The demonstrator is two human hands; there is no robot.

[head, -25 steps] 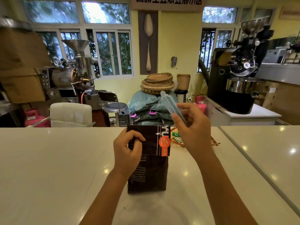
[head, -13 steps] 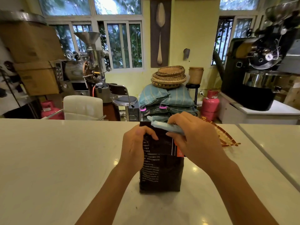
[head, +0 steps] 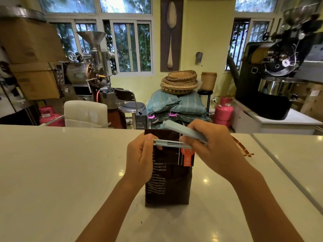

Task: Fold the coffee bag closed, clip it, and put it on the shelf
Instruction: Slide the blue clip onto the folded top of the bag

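The coffee bag (head: 167,182) stands upright on the white counter (head: 52,172) right in front of me, its top folded down toward me so the flap with the orange label hangs over the front. Across that fold lies the pale blue clip (head: 174,139), hinged open: its lower bar runs level along the front of the flap, and its upper bar angles up and to the left above the bag's top edge. My left hand (head: 140,163) is at the bag's upper left corner, thumb and fingers pinched on the left end of the lower bar and the fold. My right hand (head: 213,147) is curled around the clip's right end, at the bag's upper right corner. Just right of the bag, behind my right hand, a striped wrapper (head: 243,148) lies flat on the counter. Beyond the far edge sit blue sacks (head: 176,105) topped with woven baskets (head: 180,82).
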